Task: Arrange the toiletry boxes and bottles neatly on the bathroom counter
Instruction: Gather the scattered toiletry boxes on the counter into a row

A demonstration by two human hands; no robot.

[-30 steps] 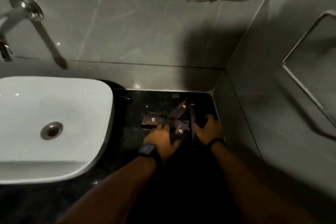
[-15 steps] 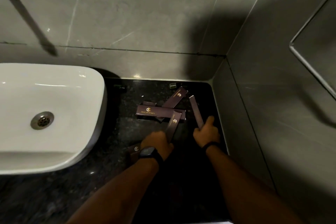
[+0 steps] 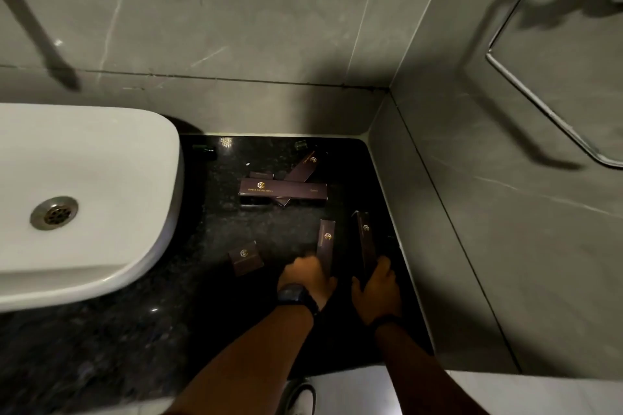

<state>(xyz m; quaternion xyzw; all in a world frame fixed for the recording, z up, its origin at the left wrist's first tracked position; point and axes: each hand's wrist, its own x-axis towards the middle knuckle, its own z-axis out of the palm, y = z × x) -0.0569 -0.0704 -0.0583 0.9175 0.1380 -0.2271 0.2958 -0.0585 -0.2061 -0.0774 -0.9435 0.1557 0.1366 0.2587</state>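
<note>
**Dark purple boxes, two in hand, a heap left to sort**

Purple card against black speckled stone, that's the picture on this surface (image 3: 209, 239) right of the white basin (image 3: 101, 178). Both hands are busy at the near right. The left hand (image 3: 308, 280) is closed around the near end of a slim box (image 3: 326, 241), which points away from the person, long axis running near to far. The right hand (image 3: 377, 286) has its grip clamped on the near end of a second long box (image 3: 365, 242), raised on edge, also running near to far and just beside the first. The two lie close to parallel, the right one hard by the side wall (image 3: 438, 212).

Now the relation that matters: the untidy pile (image 3: 283, 190) sits farther off and a little left of both hands. Its top box lies crosswise, left to right, squarely against the line of the two held ones, with another box (image 3: 305, 167) angled out beneath it toward the far right. The left hand looks the nearer to it. A small square box (image 3: 245, 258) rests alone, near left, close to the basin's rim. A small dark bottle (image 3: 205, 150) sits far back by the wall.

My read: those crosswise boxes need turning a quarter to match the pair.
</note>
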